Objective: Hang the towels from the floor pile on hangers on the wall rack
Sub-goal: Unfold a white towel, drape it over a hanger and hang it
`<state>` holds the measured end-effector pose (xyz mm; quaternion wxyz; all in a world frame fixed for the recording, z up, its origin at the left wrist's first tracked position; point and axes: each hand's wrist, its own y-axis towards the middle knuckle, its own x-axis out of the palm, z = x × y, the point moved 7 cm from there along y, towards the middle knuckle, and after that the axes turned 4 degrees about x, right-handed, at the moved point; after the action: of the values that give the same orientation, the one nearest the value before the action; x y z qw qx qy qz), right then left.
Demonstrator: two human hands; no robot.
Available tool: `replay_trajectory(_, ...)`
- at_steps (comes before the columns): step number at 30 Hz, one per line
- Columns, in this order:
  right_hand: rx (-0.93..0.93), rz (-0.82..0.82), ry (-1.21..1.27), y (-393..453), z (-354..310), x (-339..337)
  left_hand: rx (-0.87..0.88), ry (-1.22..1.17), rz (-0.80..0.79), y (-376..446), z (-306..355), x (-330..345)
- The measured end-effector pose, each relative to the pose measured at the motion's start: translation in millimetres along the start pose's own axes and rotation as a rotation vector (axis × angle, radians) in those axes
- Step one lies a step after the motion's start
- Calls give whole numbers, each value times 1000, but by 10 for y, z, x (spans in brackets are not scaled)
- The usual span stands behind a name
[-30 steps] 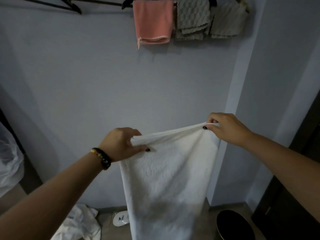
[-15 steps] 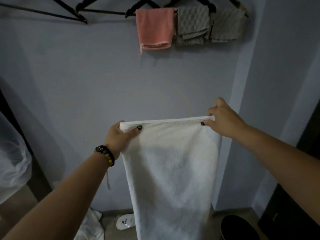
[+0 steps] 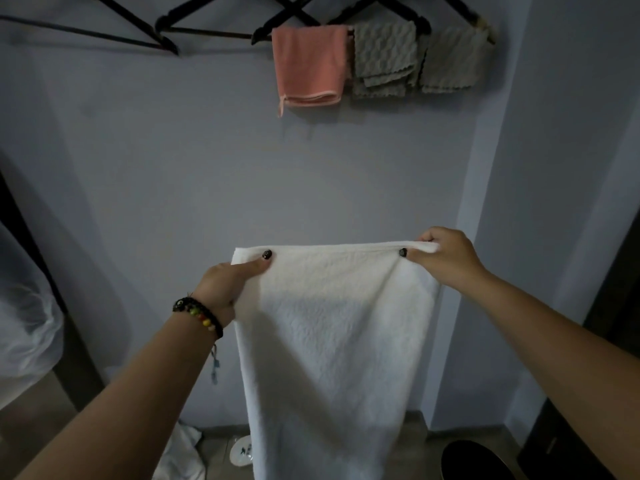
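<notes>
A white towel (image 3: 332, 341) hangs straight down in front of me, its top edge stretched level. My left hand (image 3: 225, 289) pinches the top left corner, thumb on the near side. The top right corner is pinched by my right hand (image 3: 446, 254). High on the wall, black hangers (image 3: 166, 36) hang on the wall rack (image 3: 214, 31). A pink towel (image 3: 310, 64) and two grey towels (image 3: 384, 60) (image 3: 453, 60) hang there at the right. A bit of the white floor pile (image 3: 183, 452) shows at the bottom left of the towel.
A dark round bin (image 3: 474, 462) stands on the floor at the lower right. A white slipper (image 3: 240, 452) lies by the wall. A pale plastic-covered bulk (image 3: 24, 323) fills the left edge. A dark door frame (image 3: 616, 306) runs along the right.
Both hands spread the towel's top edge flat and level, with the left hand shifting to the corner. The view tilted up, showing more of the rack.
</notes>
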<state>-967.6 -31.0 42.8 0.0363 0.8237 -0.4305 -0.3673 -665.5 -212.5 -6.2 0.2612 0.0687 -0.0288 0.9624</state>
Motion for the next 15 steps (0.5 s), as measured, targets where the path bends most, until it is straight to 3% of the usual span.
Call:
replay_trajectory(3,-100,-10,-137,30,-318,-303,193,19,-1,-110,323,106)
replay_trajectory(6,-208,-163,-363,18,-603,-426,338,69,-8,-266,567,397)
replay_trajectory(10,-383,-483,-170,-383,-1006,-39,463,215,-35,-459,649,925)
replay_trajectory(15,-347,-527,-95,-544,-831,361,481,351,-37,-543,533,1070)
